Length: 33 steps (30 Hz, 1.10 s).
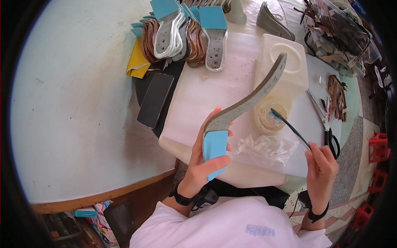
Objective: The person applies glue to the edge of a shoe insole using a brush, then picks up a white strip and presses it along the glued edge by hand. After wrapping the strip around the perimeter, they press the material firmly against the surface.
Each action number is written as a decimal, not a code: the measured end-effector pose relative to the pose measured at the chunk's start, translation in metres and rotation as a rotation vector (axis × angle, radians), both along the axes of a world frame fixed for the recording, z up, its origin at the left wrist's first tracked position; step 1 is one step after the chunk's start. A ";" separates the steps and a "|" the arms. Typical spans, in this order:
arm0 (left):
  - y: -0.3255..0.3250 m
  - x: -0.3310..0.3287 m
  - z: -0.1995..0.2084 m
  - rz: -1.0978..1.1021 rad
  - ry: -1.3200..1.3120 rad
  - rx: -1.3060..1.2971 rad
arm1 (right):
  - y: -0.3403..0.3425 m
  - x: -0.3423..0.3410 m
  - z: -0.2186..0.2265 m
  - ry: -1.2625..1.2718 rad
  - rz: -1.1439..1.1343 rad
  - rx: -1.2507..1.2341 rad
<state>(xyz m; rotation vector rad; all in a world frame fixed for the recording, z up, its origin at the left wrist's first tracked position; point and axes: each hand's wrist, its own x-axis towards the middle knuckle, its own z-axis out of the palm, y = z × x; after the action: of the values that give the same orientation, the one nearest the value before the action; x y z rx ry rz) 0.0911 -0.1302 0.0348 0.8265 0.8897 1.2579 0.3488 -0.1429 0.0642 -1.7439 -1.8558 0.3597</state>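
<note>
My left hand (197,168) is wrapped round the blue-covered heel end of a grey shoe insole (250,98), which stands tilted with its curved forepart rising up and to the right. In my right hand (323,168) the handle of a dark green toothbrush (292,129) is pinched between thumb and fingers. The brush's bristle end is over a round tub (260,125) of pale, cloudy paste; whether it touches the paste I cannot tell. Crumpled clear plastic (269,149) lies just in front of the tub, between my hands.
Several insoles (167,37) with blue heels are stacked at the back left, beside a yellow piece (137,60). A black phone (155,100) lies left of the white work board (206,93). Black-handled scissors (331,140) and brown straps (338,97) are at the right. Red stools (378,148) stand beyond.
</note>
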 end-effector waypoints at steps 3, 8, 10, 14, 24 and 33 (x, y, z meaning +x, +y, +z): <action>-0.002 0.006 0.004 0.010 0.039 -0.001 | 0.000 0.000 -0.005 0.046 0.039 0.031; -0.005 0.016 0.008 0.154 0.188 0.009 | 0.000 0.005 -0.013 0.097 0.034 0.064; -0.003 0.022 0.011 0.156 0.182 0.011 | 0.001 0.008 -0.014 0.132 0.044 0.058; -0.001 0.021 0.009 0.051 0.047 0.067 | 0.000 0.012 -0.017 0.204 -0.027 0.002; 0.000 0.031 0.018 0.147 0.178 0.063 | -0.001 0.030 -0.038 0.924 -0.106 -0.352; 0.001 0.041 0.016 0.023 0.207 0.208 | -0.007 0.015 -0.015 1.008 0.017 -0.129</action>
<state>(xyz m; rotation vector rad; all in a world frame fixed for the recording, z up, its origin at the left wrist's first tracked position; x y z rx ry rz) 0.1320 -0.1288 0.0507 1.1298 0.9452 1.3163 0.3643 -0.1503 0.0495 -1.2258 -1.1096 1.1334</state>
